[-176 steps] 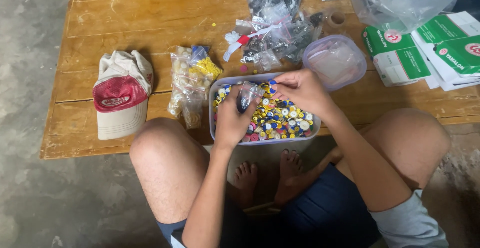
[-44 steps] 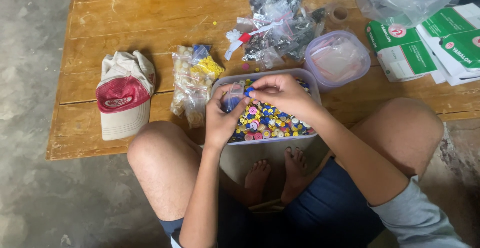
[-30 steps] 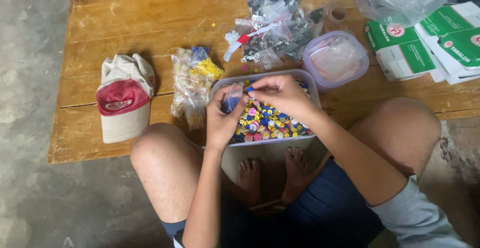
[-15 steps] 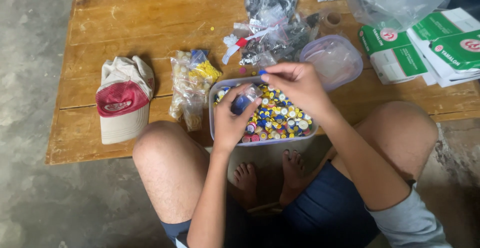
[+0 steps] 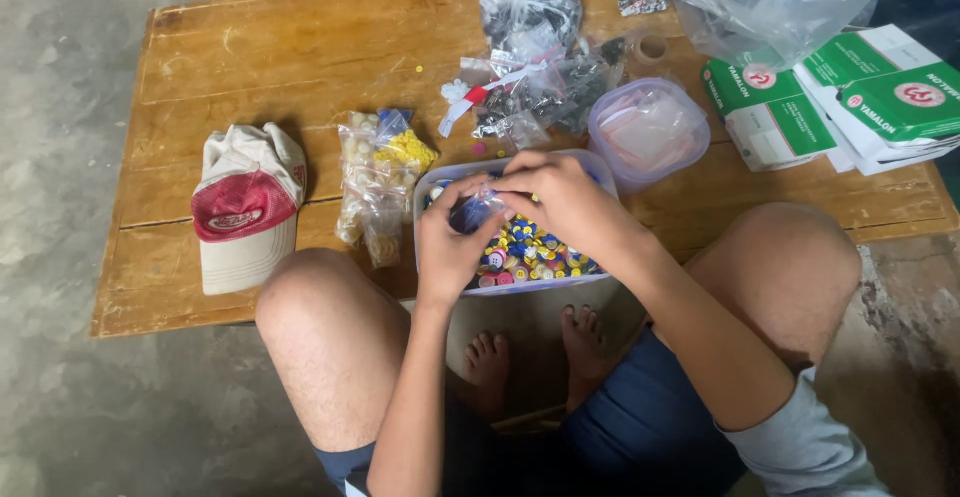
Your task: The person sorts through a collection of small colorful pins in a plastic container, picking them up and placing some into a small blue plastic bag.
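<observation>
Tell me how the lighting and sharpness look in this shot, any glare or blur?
Head view: soft, even daylight with faint shadows under the wooden table; mild glare on the clear plastic bags; the left hand and right hand are slightly soft over the tub of small colourful pieces; edges bow slightly.

One wooden table [image 5: 250, 77]. One red-and-cream cap [image 5: 245, 212] lies on it. One clear tub [image 5: 600, 279] of small coloured pieces, far too many to count. One round lidded plastic container [image 5: 650, 132]. Two hands over the tub: left hand [image 5: 452, 247], right hand [image 5: 560, 197]. One small clear bag [image 5: 472, 212] pinched between them. Green-and-white boxes [image 5: 830, 92], at least three. One bag of yellow bits [image 5: 380, 182].
</observation>
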